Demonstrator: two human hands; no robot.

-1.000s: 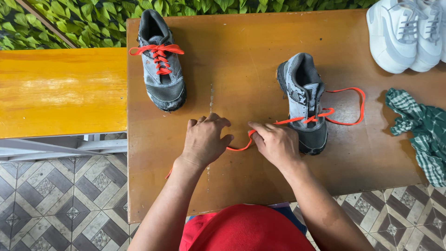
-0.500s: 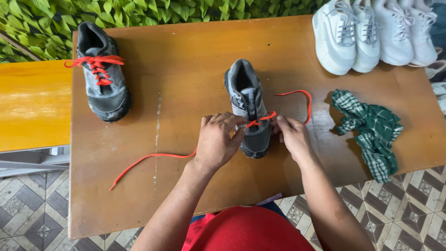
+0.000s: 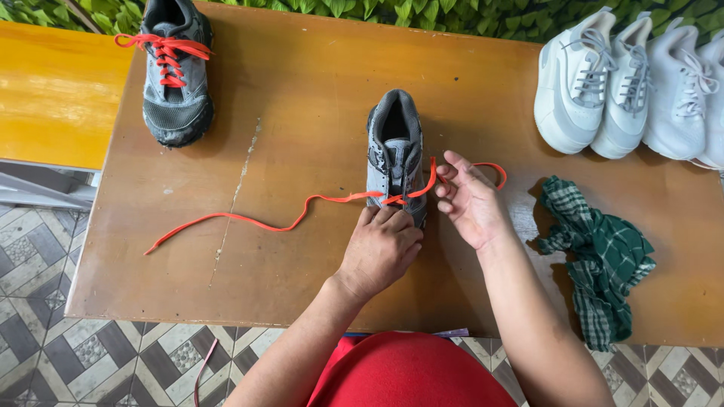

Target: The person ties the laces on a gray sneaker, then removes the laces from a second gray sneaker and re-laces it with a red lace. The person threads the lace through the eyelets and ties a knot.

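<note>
A grey sneaker (image 3: pixel 395 147) stands in the middle of the brown table (image 3: pixel 302 113), toe toward me. An orange lace (image 3: pixel 249 220) runs through its lowest eyelets and trails far out to the left across the table. My left hand (image 3: pixel 379 251) rests on the toe of the sneaker, fingers closed on it. My right hand (image 3: pixel 469 200) is just right of the shoe and pinches the short right end of the lace, which loops behind the fingers. A second grey sneaker (image 3: pixel 175 71), fully laced in orange, stands at the table's far left.
Several white sneakers (image 3: pixel 626 87) stand in a row at the far right. A green checked cloth (image 3: pixel 603 260) lies crumpled at the right front. A yellow bench (image 3: pixel 56 98) adjoins the table on the left. Green foliage (image 3: pixel 483 15) runs behind. Patterned floor tiles (image 3: pixel 98 354) lie below.
The camera view has shifted so the shoe sits more central. The long lace end now lies stretched further left, and my right hand has lifted the short end beside the shoe.
</note>
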